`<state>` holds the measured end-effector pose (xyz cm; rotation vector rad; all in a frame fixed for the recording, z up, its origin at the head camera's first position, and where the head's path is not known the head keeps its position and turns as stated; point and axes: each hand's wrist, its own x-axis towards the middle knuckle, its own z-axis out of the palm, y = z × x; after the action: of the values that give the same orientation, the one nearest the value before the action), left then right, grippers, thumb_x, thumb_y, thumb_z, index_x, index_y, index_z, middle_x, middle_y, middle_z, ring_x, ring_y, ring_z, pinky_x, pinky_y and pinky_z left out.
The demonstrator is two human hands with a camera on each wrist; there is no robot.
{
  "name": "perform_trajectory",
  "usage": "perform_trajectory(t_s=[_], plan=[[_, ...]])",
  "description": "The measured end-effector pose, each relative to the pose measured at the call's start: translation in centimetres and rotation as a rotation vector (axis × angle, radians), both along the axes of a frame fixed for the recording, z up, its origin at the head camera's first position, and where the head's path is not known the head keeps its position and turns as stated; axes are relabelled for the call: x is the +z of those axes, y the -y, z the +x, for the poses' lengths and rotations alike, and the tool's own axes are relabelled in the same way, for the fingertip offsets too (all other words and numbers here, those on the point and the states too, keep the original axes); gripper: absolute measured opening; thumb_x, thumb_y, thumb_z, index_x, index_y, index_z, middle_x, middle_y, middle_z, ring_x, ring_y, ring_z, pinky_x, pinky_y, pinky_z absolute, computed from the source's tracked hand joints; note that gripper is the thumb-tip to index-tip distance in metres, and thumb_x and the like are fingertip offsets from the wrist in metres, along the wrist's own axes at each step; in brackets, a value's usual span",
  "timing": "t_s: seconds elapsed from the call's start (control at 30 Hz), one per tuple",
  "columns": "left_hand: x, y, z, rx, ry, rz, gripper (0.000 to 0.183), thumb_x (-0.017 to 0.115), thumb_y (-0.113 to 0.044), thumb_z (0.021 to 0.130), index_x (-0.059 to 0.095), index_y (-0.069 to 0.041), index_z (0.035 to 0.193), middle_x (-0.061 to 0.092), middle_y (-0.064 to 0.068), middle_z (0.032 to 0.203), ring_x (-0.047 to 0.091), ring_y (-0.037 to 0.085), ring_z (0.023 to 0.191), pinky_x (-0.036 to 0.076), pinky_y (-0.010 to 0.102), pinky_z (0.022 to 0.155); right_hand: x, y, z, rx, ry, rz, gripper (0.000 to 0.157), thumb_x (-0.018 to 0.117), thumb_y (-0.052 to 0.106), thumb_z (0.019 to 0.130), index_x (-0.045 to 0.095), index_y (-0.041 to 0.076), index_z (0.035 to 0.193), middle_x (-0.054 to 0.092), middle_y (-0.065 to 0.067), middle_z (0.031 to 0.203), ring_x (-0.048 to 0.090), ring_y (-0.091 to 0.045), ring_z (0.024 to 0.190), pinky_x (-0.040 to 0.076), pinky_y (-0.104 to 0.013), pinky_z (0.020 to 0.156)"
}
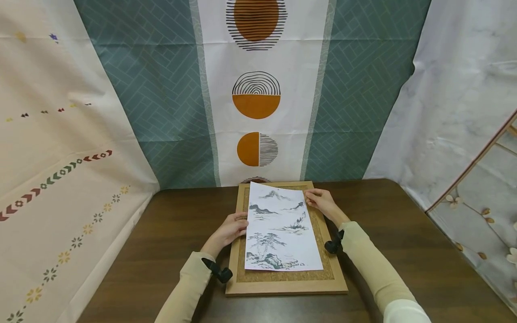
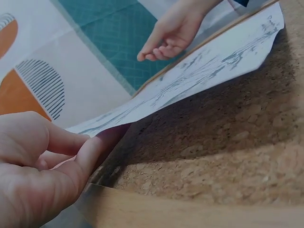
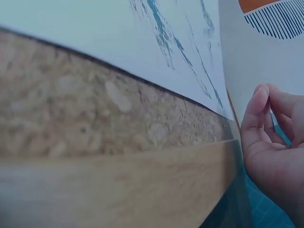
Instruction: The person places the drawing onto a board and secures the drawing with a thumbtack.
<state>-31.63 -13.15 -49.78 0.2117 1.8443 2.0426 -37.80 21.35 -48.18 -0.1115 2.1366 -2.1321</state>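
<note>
A white sheet of paper [image 1: 278,224] printed with an ink landscape of mountains and trees lies over a wood-framed cork board [image 1: 291,276]. Its edges lift off the cork [image 2: 223,133], leaving a shadow beneath. My left hand [image 1: 230,230] pinches the sheet's left edge, with a finger under it in the left wrist view. By the upper right corner is my right hand [image 1: 323,204], its fingers curled and thumb tip meeting the forefinger [image 3: 280,99]. In the right wrist view those fingertips look apart from the paper, and nothing shows between them.
The board lies on a dark brown wooden table [image 1: 181,233], its far end near a hanging cloth [image 1: 258,148] with orange circles. Patterned cloth [image 1: 60,215] hangs at the left and pale cloth [image 1: 452,112] at the right. Each wrist wears a small black camera [image 1: 332,244].
</note>
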Motion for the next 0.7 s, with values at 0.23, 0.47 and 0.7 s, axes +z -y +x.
perform_trajectory(t_s=[0.23, 0.47, 0.7], plan=[[0.6, -0.9, 0.4, 0.116, -0.091, -0.252, 0.042, 0.049, 0.002, 0.096, 0.044, 0.014, 0.136, 0.061, 0.014, 0.102, 0.059, 0.010, 0.084, 0.054, 0.023, 0.071, 0.0, 0.8, -0.3, -0.001, 0.012, -0.001, 0.041, 0.053, 0.011, 0.099, 0.050, -0.013, 0.131, 0.061, -0.006, 0.093, 0.059, -0.005, 0.074, 0.051, -0.016, 0.067], [1.5, -1.5, 1.2, 0.141, -0.255, -0.503, 0.040, 0.052, -0.002, 0.096, 0.050, 0.010, 0.134, 0.060, 0.028, 0.123, 0.065, 0.031, 0.105, 0.058, 0.038, 0.077, -0.2, 1.4, -0.8, -0.010, 0.034, 0.036, 0.039, 0.051, 0.014, 0.100, 0.052, -0.012, 0.130, 0.058, -0.004, 0.090, 0.058, -0.005, 0.071, 0.050, -0.016, 0.065], [2.1, -2.0, 1.4, 0.118, -0.414, -0.652, 0.038, 0.056, -0.008, 0.096, 0.055, 0.005, 0.132, 0.065, 0.027, 0.116, 0.070, 0.026, 0.080, 0.056, 0.029, 0.059, 0.0, 2.0, -1.2, 0.000, 0.064, 0.035, 0.037, 0.049, 0.012, 0.101, 0.052, -0.011, 0.130, 0.056, -0.001, 0.089, 0.057, -0.005, 0.070, 0.049, -0.016, 0.064]])
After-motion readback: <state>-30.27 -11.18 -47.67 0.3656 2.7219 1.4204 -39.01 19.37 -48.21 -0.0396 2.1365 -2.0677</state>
